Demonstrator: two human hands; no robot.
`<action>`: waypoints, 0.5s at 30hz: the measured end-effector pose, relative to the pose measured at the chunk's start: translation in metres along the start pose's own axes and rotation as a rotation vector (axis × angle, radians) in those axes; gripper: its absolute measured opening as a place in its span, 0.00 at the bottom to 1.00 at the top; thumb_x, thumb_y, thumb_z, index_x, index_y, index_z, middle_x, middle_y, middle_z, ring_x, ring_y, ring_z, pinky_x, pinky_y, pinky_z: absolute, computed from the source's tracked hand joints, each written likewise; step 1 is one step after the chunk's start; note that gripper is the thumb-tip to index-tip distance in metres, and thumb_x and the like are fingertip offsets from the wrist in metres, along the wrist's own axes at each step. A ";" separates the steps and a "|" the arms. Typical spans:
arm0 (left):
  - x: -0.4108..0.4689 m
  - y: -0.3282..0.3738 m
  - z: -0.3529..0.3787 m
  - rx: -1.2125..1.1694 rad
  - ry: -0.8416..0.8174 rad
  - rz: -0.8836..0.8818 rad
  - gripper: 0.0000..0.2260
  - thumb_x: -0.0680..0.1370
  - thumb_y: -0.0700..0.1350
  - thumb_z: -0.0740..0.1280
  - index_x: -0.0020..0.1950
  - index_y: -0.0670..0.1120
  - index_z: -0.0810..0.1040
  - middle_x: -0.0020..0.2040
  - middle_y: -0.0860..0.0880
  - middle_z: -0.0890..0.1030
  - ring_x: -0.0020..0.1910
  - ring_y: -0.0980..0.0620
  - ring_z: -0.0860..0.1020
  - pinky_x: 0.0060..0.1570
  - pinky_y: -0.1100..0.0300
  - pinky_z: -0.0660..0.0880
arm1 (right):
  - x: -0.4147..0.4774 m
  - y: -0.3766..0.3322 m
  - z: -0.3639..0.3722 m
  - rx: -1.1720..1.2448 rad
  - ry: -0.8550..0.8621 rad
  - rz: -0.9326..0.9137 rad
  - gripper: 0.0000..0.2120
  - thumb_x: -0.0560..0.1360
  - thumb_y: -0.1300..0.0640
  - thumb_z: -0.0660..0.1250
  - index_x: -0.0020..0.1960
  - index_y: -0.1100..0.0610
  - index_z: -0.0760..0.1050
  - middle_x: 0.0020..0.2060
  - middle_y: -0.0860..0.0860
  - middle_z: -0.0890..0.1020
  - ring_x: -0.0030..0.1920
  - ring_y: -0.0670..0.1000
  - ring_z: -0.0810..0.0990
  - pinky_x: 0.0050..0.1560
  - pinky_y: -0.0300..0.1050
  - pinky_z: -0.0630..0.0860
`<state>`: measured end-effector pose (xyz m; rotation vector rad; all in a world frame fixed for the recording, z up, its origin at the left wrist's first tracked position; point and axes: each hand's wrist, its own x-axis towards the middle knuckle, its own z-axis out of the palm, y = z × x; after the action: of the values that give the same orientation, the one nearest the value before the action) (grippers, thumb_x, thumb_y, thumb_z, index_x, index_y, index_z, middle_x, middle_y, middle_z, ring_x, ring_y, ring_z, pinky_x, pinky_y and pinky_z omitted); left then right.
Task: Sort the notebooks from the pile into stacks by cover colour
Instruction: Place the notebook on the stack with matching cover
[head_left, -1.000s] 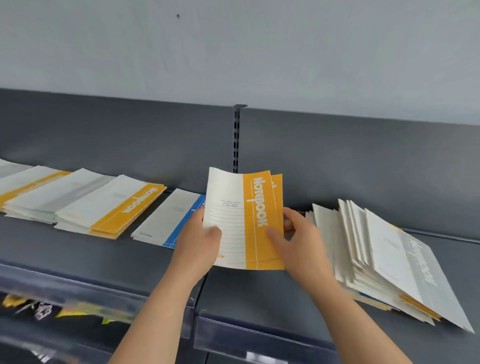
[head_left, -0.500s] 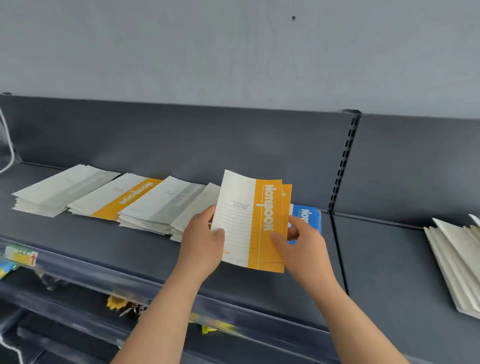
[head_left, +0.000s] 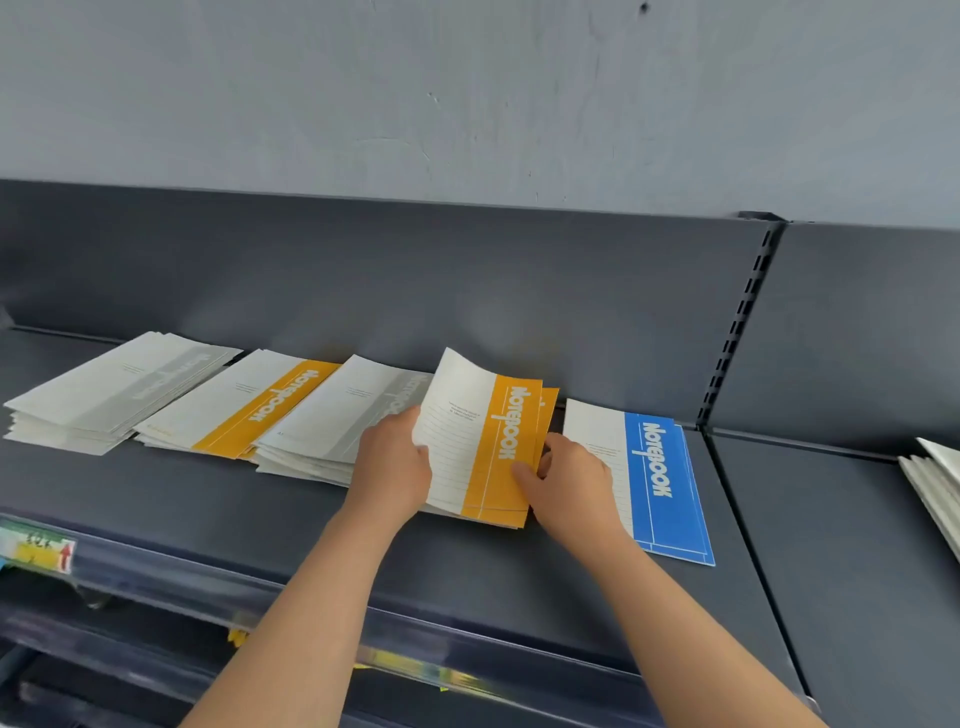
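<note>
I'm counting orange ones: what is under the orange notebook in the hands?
A second orange cover peeks out beneath the top orange notebook, offset right. Anything further under them is covered.

Pile (head_left: 935, 480) past rt edge; shelf tag (head_left: 40, 552) blurry.

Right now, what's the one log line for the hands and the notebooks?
left hand: grips orange notebooks | right hand: grips same | place: between grey stack and blue notebook | orange stack: farther left

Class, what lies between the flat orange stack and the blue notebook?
In the head view: a grey stack, then the orange notebooks gripped by the left hand and right hand.
</note>
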<state>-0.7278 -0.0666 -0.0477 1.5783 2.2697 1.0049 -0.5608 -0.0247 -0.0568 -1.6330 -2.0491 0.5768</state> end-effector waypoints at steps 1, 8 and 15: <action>0.001 -0.004 0.001 0.034 -0.012 -0.007 0.17 0.80 0.38 0.60 0.68 0.48 0.72 0.62 0.49 0.77 0.60 0.48 0.75 0.57 0.54 0.76 | 0.000 0.000 0.002 -0.033 -0.003 -0.001 0.08 0.78 0.48 0.61 0.48 0.52 0.69 0.40 0.48 0.77 0.44 0.50 0.77 0.58 0.52 0.73; -0.005 -0.003 -0.001 0.209 0.074 0.083 0.12 0.80 0.42 0.60 0.64 0.45 0.73 0.60 0.47 0.77 0.59 0.47 0.72 0.56 0.55 0.73 | -0.005 0.003 -0.008 -0.180 0.060 -0.057 0.18 0.78 0.44 0.59 0.64 0.52 0.71 0.60 0.50 0.75 0.62 0.52 0.71 0.70 0.50 0.60; -0.029 0.042 0.006 0.133 0.125 0.260 0.15 0.80 0.46 0.61 0.66 0.46 0.75 0.63 0.48 0.78 0.63 0.47 0.73 0.61 0.54 0.70 | -0.024 0.035 -0.045 -0.215 0.182 -0.116 0.18 0.80 0.51 0.58 0.66 0.57 0.72 0.63 0.51 0.75 0.65 0.52 0.70 0.72 0.44 0.54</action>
<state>-0.6812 -0.0818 -0.0315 1.9590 2.2970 1.0590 -0.5022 -0.0395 -0.0428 -1.6036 -2.1100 0.1661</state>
